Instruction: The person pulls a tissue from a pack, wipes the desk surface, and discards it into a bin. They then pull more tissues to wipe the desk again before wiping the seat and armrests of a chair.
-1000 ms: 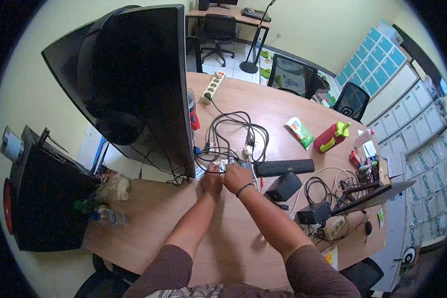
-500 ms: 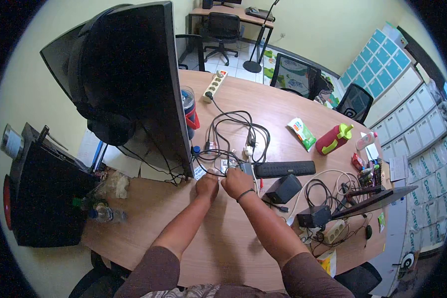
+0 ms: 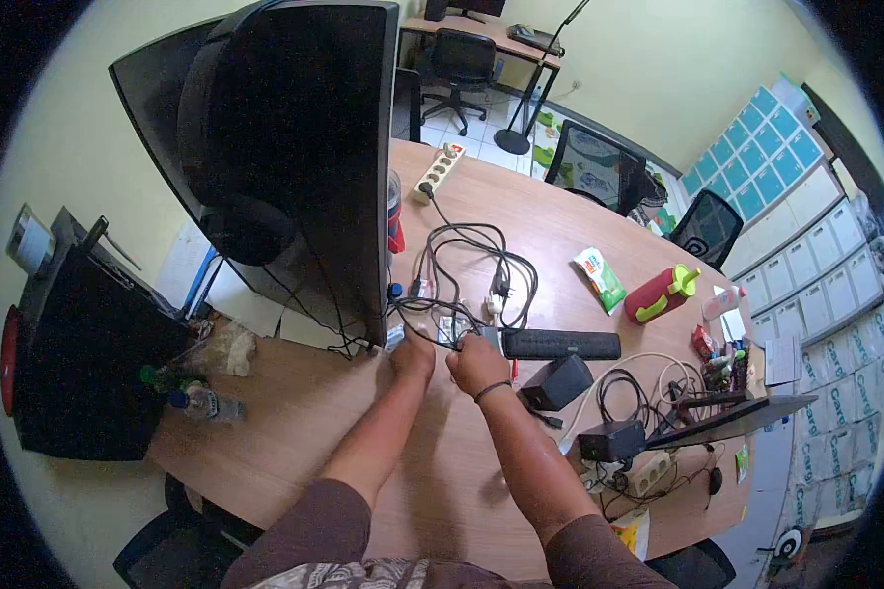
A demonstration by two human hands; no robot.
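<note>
My left hand (image 3: 414, 357) and my right hand (image 3: 477, 365) are side by side on the wooden table (image 3: 344, 422), just below the back of a large black monitor (image 3: 295, 167). Both hands close around small pale items (image 3: 449, 329) lying among black cables (image 3: 471, 265). What exactly each hand grips is too small to tell. A dark band circles my right wrist. A black bar-shaped device (image 3: 560, 345) and a small black speaker (image 3: 557, 382) lie just right of my right hand.
A white power strip (image 3: 438, 173), a green snack packet (image 3: 599, 279) and a red bottle (image 3: 660, 294) lie farther out. More cables, a black adapter (image 3: 614, 441) and another strip crowd the right edge. Black headphones (image 3: 236, 216) hang on the monitor. Plastic bottles (image 3: 201, 402) stand at the left.
My hands stay together at the same cable cluster, with only slight finger movement. The view has shifted a little, bringing the monitor closer.
</note>
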